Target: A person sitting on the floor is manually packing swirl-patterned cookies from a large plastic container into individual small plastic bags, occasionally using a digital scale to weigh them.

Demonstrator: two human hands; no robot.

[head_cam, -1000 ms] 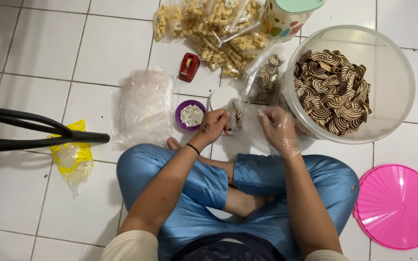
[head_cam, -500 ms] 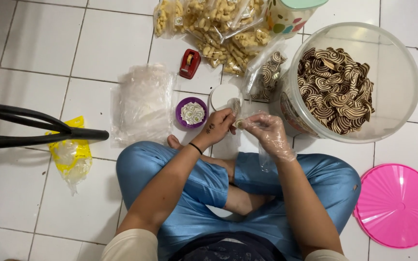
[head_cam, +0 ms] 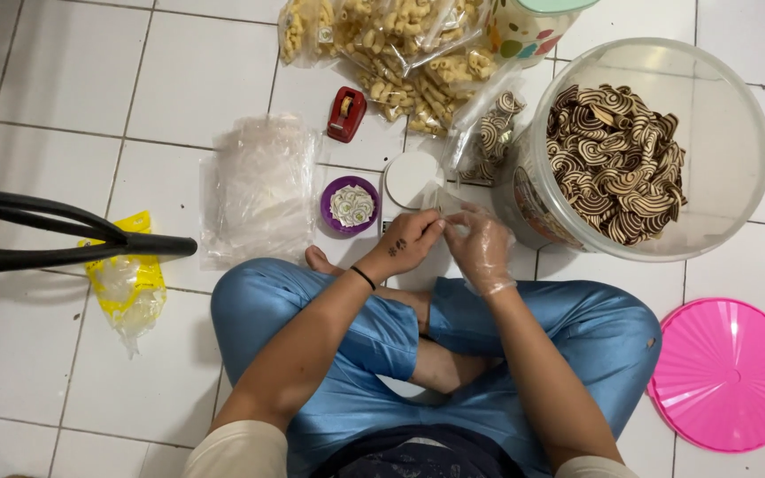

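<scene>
Both hands meet over the knees; bare left hand [head_cam: 411,241] and gloved right hand [head_cam: 480,248] pinch a small clear plastic bag [head_cam: 447,202] at its mouth; likely light, limp, slippery; best gripped by the rim; cookie tub [head_cam: 728,133] beside.

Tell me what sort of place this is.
Probably a home floor used for packing snacks: white floor tiles, a big clear tub of striped brown snacks, a stack of clear plastic bags and a red tape dispenser.
</scene>
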